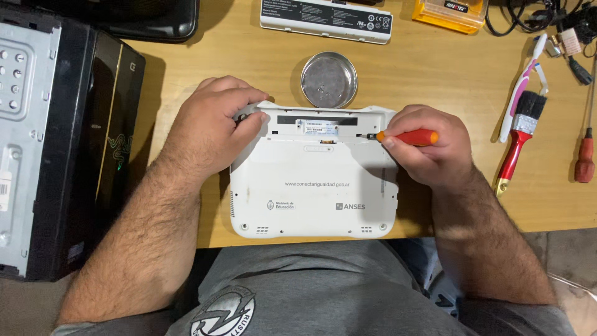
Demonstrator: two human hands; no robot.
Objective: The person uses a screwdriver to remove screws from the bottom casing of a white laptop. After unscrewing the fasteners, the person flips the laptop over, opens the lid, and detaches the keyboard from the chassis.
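A small white laptop (311,186) lies upside down on the wooden table (435,81), its battery bay open along the far edge. My left hand (211,124) rests on the laptop's far left corner, fingers curled over the edge. My right hand (429,146) grips an orange-handled screwdriver (407,136), its tip pointing left into the right end of the battery bay. A round metal dish (329,79) sits just beyond the laptop.
A black computer case (62,137) stands at the left. A white battery pack (326,18) and an orange box (449,12) lie at the far edge. At the right lie a toothbrush (521,87), a red-handled paintbrush (519,137), another red screwdriver (585,155) and cables (541,15).
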